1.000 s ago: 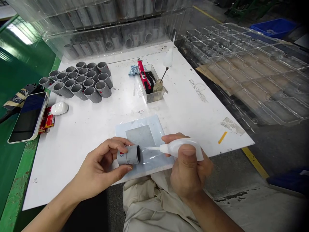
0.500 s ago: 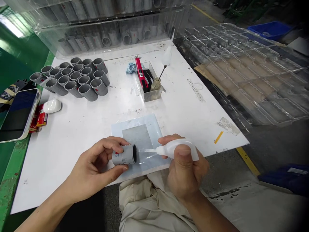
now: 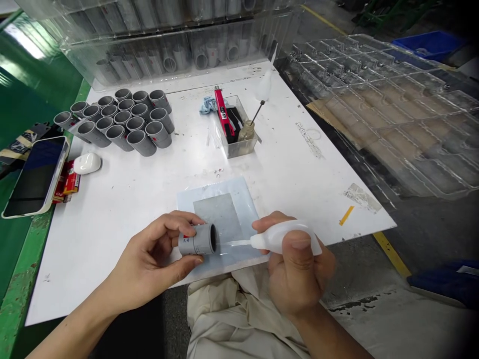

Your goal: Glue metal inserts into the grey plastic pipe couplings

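Note:
My left hand [image 3: 159, 254] is shut on a short grey PVC pipe coupling [image 3: 196, 240], with its open end turned to the right. My right hand [image 3: 297, 271] grips a white plastic squeeze bottle [image 3: 282, 238] between thumb and fingers. Its long, thin nozzle [image 3: 237, 243] points at the coupling's mouth, and the tip sits close to the rim. Under both hands lies a pale blue mat [image 3: 224, 192] with a grey square [image 3: 217, 214] on it. The inside of the coupling is dark, and I cannot tell whether the tip touches it.
A white table [image 3: 112, 234] holds a cluster of several grey couplings [image 3: 130, 122] and a clear box [image 3: 239, 147] with a red tool and a small jar. Clear plastic trays [image 3: 389, 109] lie to the right, and a clear bin of pipes [image 3: 168, 50] stands behind.
The whole view sways slightly from side to side. Both hands keep their hold, with the nozzle still close to the coupling's mouth.

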A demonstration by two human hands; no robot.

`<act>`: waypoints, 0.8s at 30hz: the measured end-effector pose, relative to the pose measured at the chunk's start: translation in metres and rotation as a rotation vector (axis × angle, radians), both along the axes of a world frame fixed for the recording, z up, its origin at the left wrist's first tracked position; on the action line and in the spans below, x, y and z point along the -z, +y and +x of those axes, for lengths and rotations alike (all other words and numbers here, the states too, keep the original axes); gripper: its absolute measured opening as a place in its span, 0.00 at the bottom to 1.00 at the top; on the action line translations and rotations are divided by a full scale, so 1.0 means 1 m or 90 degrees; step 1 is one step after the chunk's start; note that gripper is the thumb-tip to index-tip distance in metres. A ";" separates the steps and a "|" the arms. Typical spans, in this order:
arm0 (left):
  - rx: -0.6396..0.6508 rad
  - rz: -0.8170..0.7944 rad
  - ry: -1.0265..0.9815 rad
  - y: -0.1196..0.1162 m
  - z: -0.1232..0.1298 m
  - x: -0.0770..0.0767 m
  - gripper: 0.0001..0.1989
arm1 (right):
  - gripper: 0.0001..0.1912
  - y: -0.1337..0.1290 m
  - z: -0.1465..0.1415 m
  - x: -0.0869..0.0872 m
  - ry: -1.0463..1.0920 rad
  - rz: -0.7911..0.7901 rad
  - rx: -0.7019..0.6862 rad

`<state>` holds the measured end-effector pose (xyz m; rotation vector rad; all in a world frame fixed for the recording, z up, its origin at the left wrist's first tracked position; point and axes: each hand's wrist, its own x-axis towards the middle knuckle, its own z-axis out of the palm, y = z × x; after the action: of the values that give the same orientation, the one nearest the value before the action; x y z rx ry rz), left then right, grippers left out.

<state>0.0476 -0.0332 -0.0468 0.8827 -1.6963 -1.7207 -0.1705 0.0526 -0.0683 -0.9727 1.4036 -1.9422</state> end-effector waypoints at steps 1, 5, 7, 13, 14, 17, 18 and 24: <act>-0.006 0.001 -0.002 0.000 0.000 0.000 0.19 | 0.20 0.000 -0.001 -0.001 -0.002 0.005 0.001; -0.010 0.027 -0.036 0.000 0.000 -0.003 0.24 | 0.22 -0.003 -0.003 -0.007 -0.035 0.016 0.026; -0.016 0.006 -0.052 0.000 -0.001 -0.004 0.23 | 0.24 -0.004 -0.003 -0.009 -0.046 0.012 0.049; -0.035 -0.042 -0.025 0.000 0.001 0.000 0.23 | 0.25 -0.007 -0.002 -0.010 -0.065 0.015 0.061; -0.034 -0.042 -0.018 0.000 0.002 0.001 0.22 | 0.25 -0.007 -0.001 -0.010 -0.065 0.018 0.060; -0.019 -0.032 0.007 0.001 0.003 0.000 0.20 | 0.24 -0.007 -0.001 -0.010 -0.061 0.029 0.057; -0.014 -0.031 0.013 0.001 0.004 0.000 0.18 | 0.24 -0.007 -0.001 -0.010 -0.059 0.036 0.054; -0.014 -0.020 0.012 -0.001 0.001 -0.005 0.18 | 0.23 -0.007 0.000 -0.012 -0.033 0.059 0.044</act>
<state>0.0485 -0.0337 -0.0414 0.8661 -1.6903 -1.6784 -0.1704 0.0452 -0.0563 -0.8356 1.5018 -1.9189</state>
